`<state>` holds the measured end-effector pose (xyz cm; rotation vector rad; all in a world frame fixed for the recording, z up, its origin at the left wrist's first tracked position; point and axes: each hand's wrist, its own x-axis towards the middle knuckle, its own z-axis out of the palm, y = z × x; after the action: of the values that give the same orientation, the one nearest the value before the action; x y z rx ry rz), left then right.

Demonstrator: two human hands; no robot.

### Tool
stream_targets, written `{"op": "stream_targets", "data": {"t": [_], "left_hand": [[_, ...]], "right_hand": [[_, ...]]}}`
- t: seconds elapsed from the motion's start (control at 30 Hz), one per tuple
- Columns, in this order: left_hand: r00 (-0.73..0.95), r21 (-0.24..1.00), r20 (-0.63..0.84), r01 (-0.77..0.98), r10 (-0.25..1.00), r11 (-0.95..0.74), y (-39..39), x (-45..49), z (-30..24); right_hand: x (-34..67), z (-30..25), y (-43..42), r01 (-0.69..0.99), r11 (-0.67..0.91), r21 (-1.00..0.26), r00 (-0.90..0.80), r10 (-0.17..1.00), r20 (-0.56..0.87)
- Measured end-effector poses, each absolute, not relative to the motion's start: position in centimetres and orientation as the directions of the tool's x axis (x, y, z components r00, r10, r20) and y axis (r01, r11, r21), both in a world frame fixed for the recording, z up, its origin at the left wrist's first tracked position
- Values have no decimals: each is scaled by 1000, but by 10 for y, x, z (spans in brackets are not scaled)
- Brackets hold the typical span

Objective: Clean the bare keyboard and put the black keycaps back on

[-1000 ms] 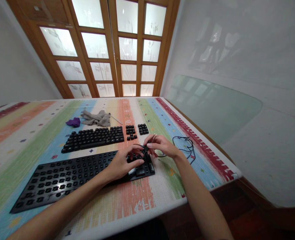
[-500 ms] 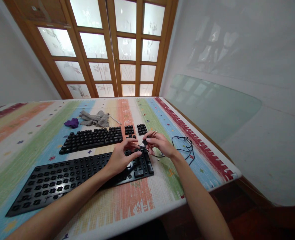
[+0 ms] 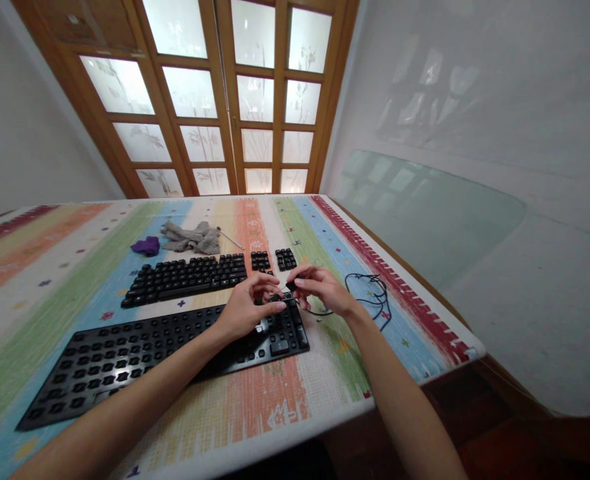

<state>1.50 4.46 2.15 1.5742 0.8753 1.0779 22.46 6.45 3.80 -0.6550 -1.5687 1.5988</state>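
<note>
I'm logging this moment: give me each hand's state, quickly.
Left hand: half-curled over the keyboard base; whether it grips anything can't be told.
Right hand: closed, holding a small black piece.

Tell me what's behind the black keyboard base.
Behind the keyboard base: rows of black keycaps, then a gray cloth and a purple cloth. Whatever lies behind the left hand and right hand is covered.

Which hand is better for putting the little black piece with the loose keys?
Probably the right hand: it pinches the little black piece, close to the loose keys. The left hand is over the keyboard base, and what it holds is unclear.
</note>
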Motion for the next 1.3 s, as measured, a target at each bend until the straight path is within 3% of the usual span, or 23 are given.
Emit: {"op": "stream_targets", "data": {"t": [0.23, 0.43, 0.7, 0.9, 1.07, 1.3], "left_hand": [[333, 901, 347, 143, 877, -410, 46, 16, 27], [366, 610, 560, 425, 743, -669, 47, 8, 25], [423, 385, 688, 476, 590, -791, 50, 8, 19], [472, 339, 659, 509, 586, -791, 61, 14, 22], [513, 406, 586, 484, 627, -776, 83, 29, 23], [523, 459, 478, 536, 706, -708, 117, 59, 12]], "right_hand": [[226, 38, 66, -138, 112, -984, -510, 844, 168], [223, 38, 67, -111, 137, -984, -460, 871, 173], [218, 35, 68, -55, 193, -980, -388, 900, 199], [218, 31, 74, 16, 271, -962, -25, 962, 271], [225, 31, 80, -1, 317, -948, 310, 902, 301], [230, 34, 82, -15, 349, -937, 444, 842, 307]]}}
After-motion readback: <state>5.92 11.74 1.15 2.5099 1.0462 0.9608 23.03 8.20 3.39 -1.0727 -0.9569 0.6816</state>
